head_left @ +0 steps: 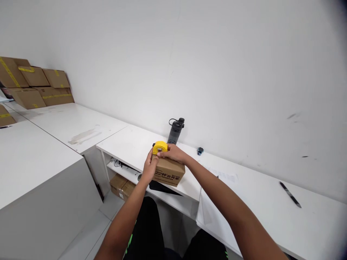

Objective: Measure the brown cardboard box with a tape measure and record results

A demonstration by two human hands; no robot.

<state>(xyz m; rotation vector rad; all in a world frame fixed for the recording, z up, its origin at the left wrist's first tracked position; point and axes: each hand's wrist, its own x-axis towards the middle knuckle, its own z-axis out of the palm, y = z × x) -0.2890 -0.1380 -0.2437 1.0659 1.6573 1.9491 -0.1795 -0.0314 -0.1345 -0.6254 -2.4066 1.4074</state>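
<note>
A yellow tape measure [159, 147] is at the upper left edge of a small cardboard box [169, 172] with dark printing on its front. My right hand [174, 153] reaches over the box's top, closed around the tape measure, with the thumb on its face. Around the left edge of the box is my left hand [150, 167], closed, its thumb just below the tape measure; its other fingers are partly hidden. Whether any blade is drawn out does not show. Just behind the box a dark water bottle [175, 131] stands upright against the wall.
On the white desk [252, 202] lie a dark watch-like item [200, 151], white papers [214, 213] and a black pen [290, 194]. Several taped cartons [55, 95] are stacked at the far left. Another carton [121, 186] sits under the shelf.
</note>
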